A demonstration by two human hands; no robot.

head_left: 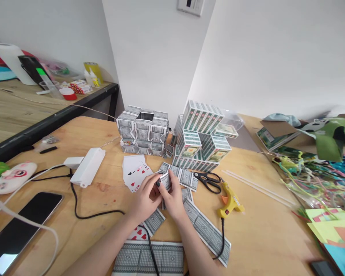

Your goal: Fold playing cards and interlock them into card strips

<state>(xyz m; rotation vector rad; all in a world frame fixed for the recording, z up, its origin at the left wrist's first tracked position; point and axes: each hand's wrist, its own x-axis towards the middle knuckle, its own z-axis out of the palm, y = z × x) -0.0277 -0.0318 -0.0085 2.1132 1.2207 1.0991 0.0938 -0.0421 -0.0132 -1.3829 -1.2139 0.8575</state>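
Both my hands meet over the middle of the table around a grey-backed playing card [166,181], which looks folded. My left hand [146,197] pinches it from the left, and my right hand [172,194] grips it from the right with the thumb in front. Joined strips of cards lie around them: one strip [208,230] to the right, a wide panel [148,257] nearest me. Loose cards [135,172] are fanned out face up beyond my left hand. Black-handled scissors [209,181] and a yellow glue gun [230,201] rest to the right.
A box-like structure of cards [143,130] stands at the back, beside stacked card packs [202,138]. A white power strip [88,167] and a phone [23,230] lie left. Black cable [151,245] crosses the card panel. Clear glue sticks [258,188] and colourful craft scraps [307,176] are right.
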